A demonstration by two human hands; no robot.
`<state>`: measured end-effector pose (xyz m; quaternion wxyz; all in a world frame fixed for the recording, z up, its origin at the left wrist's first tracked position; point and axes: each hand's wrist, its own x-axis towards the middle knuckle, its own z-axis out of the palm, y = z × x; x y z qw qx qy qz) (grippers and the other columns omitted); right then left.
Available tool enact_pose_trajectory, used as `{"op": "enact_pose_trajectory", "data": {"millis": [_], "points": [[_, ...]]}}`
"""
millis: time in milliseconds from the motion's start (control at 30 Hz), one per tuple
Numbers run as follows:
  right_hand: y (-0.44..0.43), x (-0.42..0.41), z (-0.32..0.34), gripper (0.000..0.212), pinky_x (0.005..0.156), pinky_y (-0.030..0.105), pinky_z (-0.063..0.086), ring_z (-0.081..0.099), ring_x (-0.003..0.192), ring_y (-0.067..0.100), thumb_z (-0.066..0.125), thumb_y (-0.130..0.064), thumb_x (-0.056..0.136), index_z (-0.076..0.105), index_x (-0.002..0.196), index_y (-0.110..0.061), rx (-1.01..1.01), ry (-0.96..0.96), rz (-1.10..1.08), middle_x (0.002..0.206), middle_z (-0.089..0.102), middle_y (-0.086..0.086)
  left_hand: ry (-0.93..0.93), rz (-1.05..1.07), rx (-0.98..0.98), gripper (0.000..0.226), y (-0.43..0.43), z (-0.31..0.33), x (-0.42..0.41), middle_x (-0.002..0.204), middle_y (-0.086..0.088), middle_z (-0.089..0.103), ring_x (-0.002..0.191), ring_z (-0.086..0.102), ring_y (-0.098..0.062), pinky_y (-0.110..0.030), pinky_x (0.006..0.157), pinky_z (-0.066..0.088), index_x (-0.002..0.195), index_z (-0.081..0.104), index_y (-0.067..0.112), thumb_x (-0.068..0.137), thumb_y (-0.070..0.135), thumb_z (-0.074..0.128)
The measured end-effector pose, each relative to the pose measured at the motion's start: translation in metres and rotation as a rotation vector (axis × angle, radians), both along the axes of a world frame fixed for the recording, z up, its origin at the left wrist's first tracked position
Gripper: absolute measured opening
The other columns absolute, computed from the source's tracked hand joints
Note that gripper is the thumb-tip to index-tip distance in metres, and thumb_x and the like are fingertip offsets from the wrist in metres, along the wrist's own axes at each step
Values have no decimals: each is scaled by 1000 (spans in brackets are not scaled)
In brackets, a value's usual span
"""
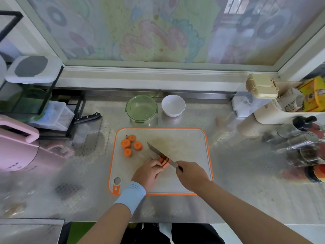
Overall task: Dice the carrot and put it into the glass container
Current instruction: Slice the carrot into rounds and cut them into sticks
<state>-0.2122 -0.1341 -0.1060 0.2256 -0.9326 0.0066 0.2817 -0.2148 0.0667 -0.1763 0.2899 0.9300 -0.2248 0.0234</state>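
Carrot chunk [164, 162] is held down near the front middle of the cutting board [184, 143], an orange-rimmed pale board that is laid on the metal bench [237, 173]. The chunk is gripped by the left hand [149, 172], whose fingers are curled over its near end, and lengthwise cuts are seen in its orange surface. The knife [158, 153] is held by the right hand [191, 175], whose fingers are wrapped round the dark handle. The blade is laid across the chunk, with its tip pointed toward the far left of the board. Both hands are thus occupied, one closed on the carrot and one on the knife. Four carrot rounds [131, 145] are grouped close together on the far left part of the board, apart from the chunk and the blade. A pale blue wristband [131, 196] is worn on the left wrist. The glass container [141, 109] is placed on the bench just behind the far edge of the board, with a green clip lid seen on it, and no carrot is seen inside it. A white bowl [173, 105] is set just beside it on the right. A pink appliance [15, 150] is seen at the left edge, and a second knife [87, 118] with a black handle is seen by a black rack.
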Motion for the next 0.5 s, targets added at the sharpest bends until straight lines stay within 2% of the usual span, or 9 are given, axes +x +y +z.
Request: {"op": "enact_pose_trajectory", "data": {"millis": [100,167,233,300,367,500], "points": [[2,-2,-3,21,51,28,35,53,60,19,37,-26,98,53,85,-26,1,-24,22,67,55,-4,12,54,13,11,-5,-3,-2,86,3,62,87,48,-13,-28,63,54,73,73,14,70,8,81],[3,-3,-4,20,53,28,34,54,65,21,37,-26,100,56,94,-29,3,-42,50,67,53,-6,2,93,17,6,-8,-6,-3,85,2,63,86,48,-14,-28,62,53,74,73,13,79,13,71],[2,-3,-6,28,59,29,37,53,71,21,36,-27,101,61,115,-30,-4,-67,76,74,56,-5,-20,117,22,21,-11,-5,-4,83,2,63,84,48,-15,-26,60,51,74,74,13,85,20,57],[1,-2,-7,36,64,29,38,51,74,21,36,-28,102,58,131,-29,-21,-76,93,82,60,0,-25,115,38,12,-12,-2,-4,82,3,62,83,49,-17,-26,58,50,73,73,13,82,14,65],[1,-1,-6,38,65,28,39,51,74,20,35,-28,103,56,135,-30,-21,-68,103,82,58,-2,-14,114,55,7,-12,-2,-4,80,2,63,79,53,-20,-27,56,51,72,73,13,74,8,77],[4,0,-2,39,64,30,43,55,74,22,32,-28,104,52,138,-33,-49,-73,114,83,60,-2,30,129,88,10,-14,-2,-1,76,1,62,75,56,-22,-30,53,52,66,72,13,72,9,79]]}}
